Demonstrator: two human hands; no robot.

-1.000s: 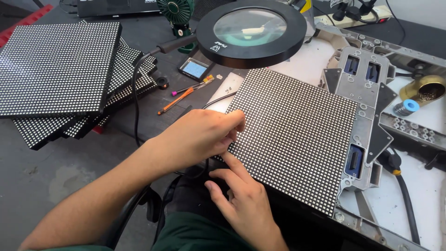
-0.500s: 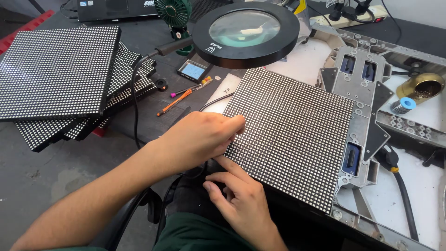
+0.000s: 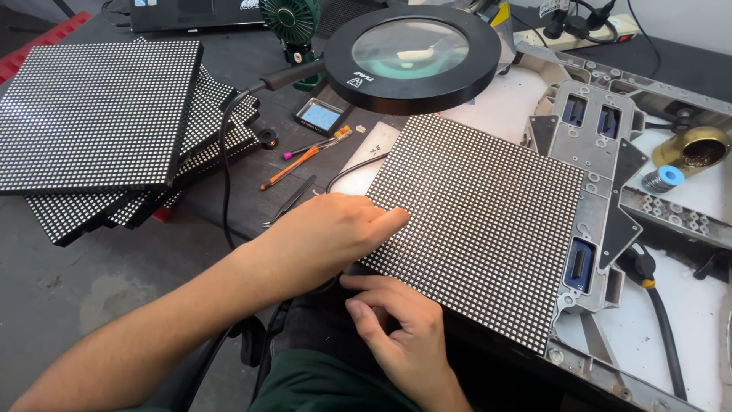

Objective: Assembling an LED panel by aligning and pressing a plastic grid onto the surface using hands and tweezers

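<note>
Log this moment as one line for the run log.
left hand: fingertips on dotted panel near edge | right hand: below that edge, grip unclear | panel stack: far left

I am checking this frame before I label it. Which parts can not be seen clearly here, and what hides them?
- Head view: the near left edge of the dotted panel is covered by the left hand.
- The right hand has curled fingertips; whether they grip anything is hidden.
- Lower panels in the stack lie under the top one.
- The metal frame is cut by the right edge.
- The small screen is too small to read.
</note>
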